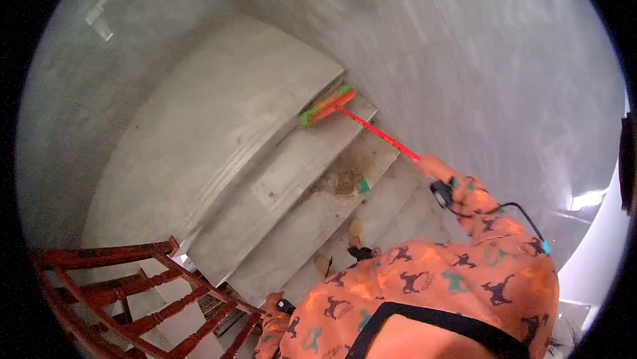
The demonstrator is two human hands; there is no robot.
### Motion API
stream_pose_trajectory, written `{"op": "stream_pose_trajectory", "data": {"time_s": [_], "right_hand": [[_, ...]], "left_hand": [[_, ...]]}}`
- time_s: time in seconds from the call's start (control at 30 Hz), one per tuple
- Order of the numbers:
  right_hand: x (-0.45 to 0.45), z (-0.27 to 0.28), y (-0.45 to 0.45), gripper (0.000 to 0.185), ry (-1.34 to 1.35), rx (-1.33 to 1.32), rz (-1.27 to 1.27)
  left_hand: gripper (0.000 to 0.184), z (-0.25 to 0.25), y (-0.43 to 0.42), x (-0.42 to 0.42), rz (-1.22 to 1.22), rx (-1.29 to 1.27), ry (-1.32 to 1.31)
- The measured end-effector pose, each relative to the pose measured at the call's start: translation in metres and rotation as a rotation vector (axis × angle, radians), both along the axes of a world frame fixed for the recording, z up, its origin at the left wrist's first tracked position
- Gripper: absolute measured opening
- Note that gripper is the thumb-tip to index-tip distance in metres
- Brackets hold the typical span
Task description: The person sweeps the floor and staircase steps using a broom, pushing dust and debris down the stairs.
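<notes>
Head view: our right hand, nearer the broom, is closed around the end of its red handle, which slants forward and left to the brush head on a stair step. Our left hand is beside the wooden railing; we cannot tell its grip.

Grey steps, dirt (green scrap too)
</notes>
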State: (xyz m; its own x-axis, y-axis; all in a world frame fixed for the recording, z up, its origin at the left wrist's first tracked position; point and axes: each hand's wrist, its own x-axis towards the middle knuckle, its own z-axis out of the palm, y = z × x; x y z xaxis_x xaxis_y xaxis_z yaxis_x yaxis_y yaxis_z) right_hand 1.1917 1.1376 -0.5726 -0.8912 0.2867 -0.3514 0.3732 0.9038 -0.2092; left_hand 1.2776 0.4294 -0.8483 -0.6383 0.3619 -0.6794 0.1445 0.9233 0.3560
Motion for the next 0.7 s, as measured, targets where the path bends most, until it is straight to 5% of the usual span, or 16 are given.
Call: {"op": "stream_pose_trajectory", "data": {"time_s": [0.03,0.13,0.2,0.27,0.37,0.4,0.43,0.47,0.5,0.6,0.67,0.7], "right_hand": [[-0.026,0.005,-0.007,0.048,-0.036,0.088,-0.011],[-0.045,-0.016,-0.004,0.048,-0.113,0.181,-0.074],[-0.002,-0.014,-0.018,0.048,-0.198,0.189,-0.147],[0.043,0.044,-0.057,0.053,-0.317,-0.003,-0.378],[0.132,0.071,-0.088,0.059,-0.31,-0.247,-0.476],[0.107,0.047,-0.057,0.059,-0.372,-0.284,-0.481],[0.109,0.062,-0.063,0.06,-0.423,-0.189,-0.367],[0.106,0.071,-0.065,0.061,-0.472,-0.091,-0.248],[0.1,0.061,-0.064,0.061,-0.425,-0.034,-0.313],[0.064,-0.002,-0.035,0.06,-0.064,-0.116,-0.007],[0.039,-0.02,-0.028,0.06,-0.033,-0.103,0.086],[0.028,-0.019,-0.042,0.057,-0.128,-0.121,-0.151]], "left_hand": [[0.036,0.004,0.002,-0.002,0.188,-0.079,-0.052],[0.034,0.048,-0.004,-0.02,0.114,0.161,0.252],[0.031,0.072,0.012,-0.06,-0.012,-0.076,0.275],[0.028,0.09,0.032,-0.059,0.834,0.566,0.252],[0.029,0.116,0.044,-0.066,0.695,0.442,0.169],[0.029,0.078,0.062,-0.087,0.695,0.377,0.136],[0.03,0.025,0.048,-0.085,0.428,0.286,0.306],[0.03,0.017,0.053,-0.084,0.163,0.194,0.472],[0.03,0.013,0.052,-0.077,0.169,0.197,0.468],[0.035,0.017,0.04,-0.069,0.275,0.319,0.219],[0.037,0.022,0.029,-0.067,0.068,0.144,0.088],[0.038,0.024,0.02,-0.06,0.004,0.079,0.038]]}}
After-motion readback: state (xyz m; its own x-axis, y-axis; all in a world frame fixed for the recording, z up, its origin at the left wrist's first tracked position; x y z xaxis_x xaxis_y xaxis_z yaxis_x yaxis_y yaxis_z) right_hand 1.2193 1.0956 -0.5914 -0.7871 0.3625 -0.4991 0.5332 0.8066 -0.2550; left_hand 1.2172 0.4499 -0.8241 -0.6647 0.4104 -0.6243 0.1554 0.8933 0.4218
